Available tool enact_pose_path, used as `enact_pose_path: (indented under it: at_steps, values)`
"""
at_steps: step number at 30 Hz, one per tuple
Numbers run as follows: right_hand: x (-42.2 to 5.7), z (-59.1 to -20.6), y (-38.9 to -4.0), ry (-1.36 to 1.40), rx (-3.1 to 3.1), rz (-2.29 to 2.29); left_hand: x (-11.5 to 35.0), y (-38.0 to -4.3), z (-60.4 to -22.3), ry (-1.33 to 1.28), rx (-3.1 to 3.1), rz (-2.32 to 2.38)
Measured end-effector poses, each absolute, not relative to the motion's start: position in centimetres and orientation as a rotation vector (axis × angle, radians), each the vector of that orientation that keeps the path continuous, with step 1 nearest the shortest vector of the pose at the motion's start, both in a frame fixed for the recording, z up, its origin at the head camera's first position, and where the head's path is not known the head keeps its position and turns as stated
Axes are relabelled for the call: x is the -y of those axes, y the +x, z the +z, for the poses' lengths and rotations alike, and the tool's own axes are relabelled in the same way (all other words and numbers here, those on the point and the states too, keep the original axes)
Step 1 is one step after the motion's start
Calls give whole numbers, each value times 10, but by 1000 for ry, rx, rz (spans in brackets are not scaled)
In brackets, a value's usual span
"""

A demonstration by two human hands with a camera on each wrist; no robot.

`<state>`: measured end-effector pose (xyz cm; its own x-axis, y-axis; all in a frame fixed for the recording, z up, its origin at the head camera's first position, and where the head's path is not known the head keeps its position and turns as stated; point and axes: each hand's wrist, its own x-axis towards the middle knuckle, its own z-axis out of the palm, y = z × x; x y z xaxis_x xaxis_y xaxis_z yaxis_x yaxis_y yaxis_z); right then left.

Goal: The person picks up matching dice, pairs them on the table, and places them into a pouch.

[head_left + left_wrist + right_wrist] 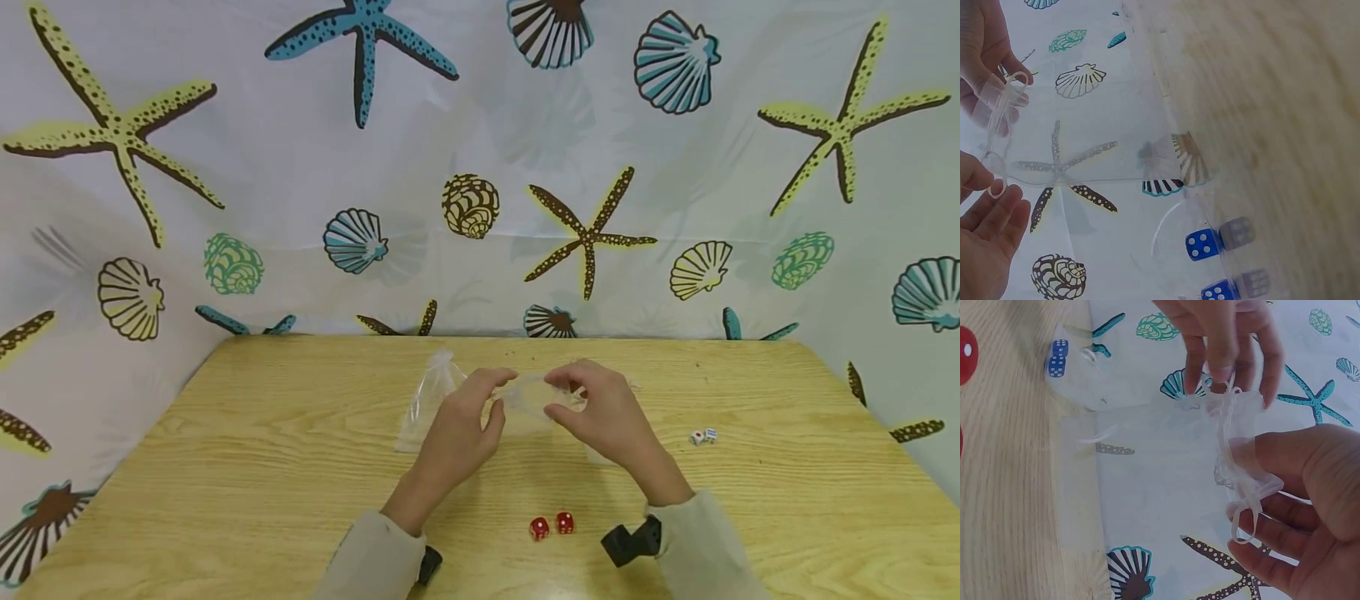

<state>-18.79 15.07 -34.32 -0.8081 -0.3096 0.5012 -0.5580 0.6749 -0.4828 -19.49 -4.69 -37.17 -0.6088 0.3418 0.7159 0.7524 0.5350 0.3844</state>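
Backing wooden table — shell-print cloth

A yellowish wood-grain tabletop fills the near part of the scene. White sheeting rises beyond its far edge and along the left and right sides, lightly creased, printed with yellow starfish, a blue starfish and shells. Light glows on the tabletop's near edge.

Four white pips, blue die
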Motion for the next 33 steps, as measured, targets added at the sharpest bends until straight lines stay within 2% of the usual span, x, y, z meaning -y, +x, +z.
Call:
enact_pose_path:
  at_steps: [7, 13, 20, 33]
  values:
    - [-143, -344, -185, 659, 2480, 766, 39, -186, -364, -923, 2146, -702]
    - [-136, -345, -182, 677, 2432, 717, 34, -180, -363, -796, 2224, -515]
    - [-130, -350, -181, 716, 2364, 686, 33, -178, -368, -666, 2236, -513]
    - [-123, -355, -178, 631, 2478, 620, 31, -175, -369, -664, 2252, -559]
